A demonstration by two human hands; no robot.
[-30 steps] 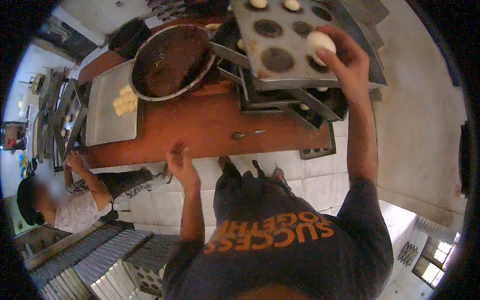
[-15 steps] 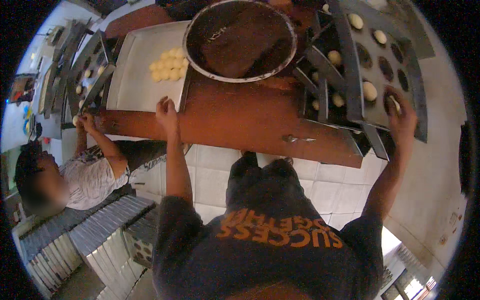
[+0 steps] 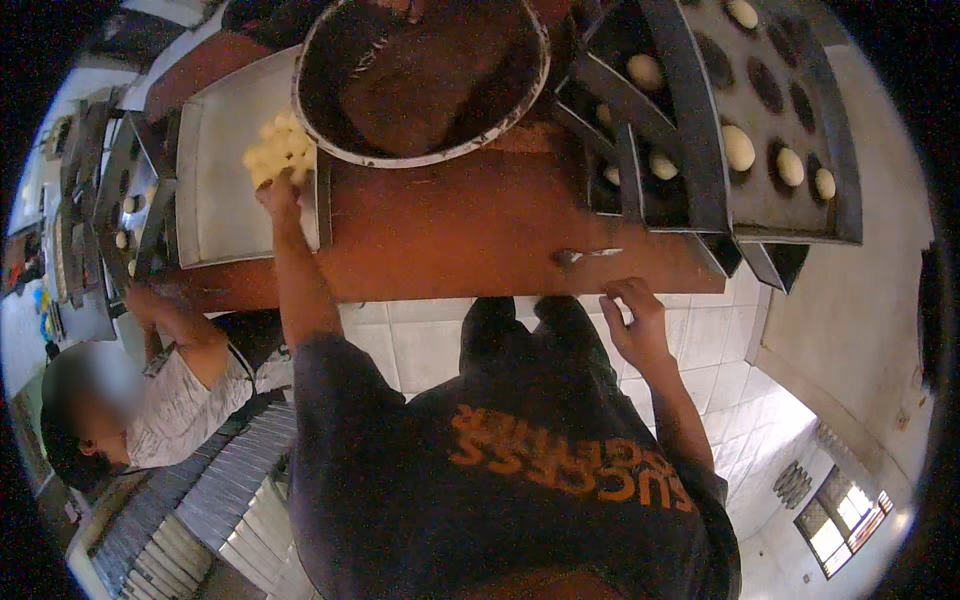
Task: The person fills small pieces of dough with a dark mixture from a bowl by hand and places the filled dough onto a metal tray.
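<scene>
My left hand [image 3: 279,192] reaches into a shallow pale tray [image 3: 215,225] on the left of the table. Its fingers are closed at the near edge of a cluster of small yellow balls [image 3: 280,145], seemingly pinching one of them, though the detail is blurred. My right hand [image 3: 636,318] hovers in front of the table's near edge, fingers loosely curled and apart, with nothing visible in them. At the right, a dark metal tray [image 3: 760,215] with round hollows carries several pale dough balls [image 3: 738,148], resting above other such trays.
A large round basin [image 3: 440,150] with dark brown contents stands at the far middle of the brown table [image 3: 440,230]. A spoon-like metal utensil [image 3: 588,254] lies near the front edge. At left a co-worker [image 3: 190,400] works beside more hollowed trays [image 3: 125,210].
My right hand has left the hollowed tray and come down leftward to the table's front edge; dough balls it covered now show. My left hand has moved forward to the yellow balls. The view has shifted.
</scene>
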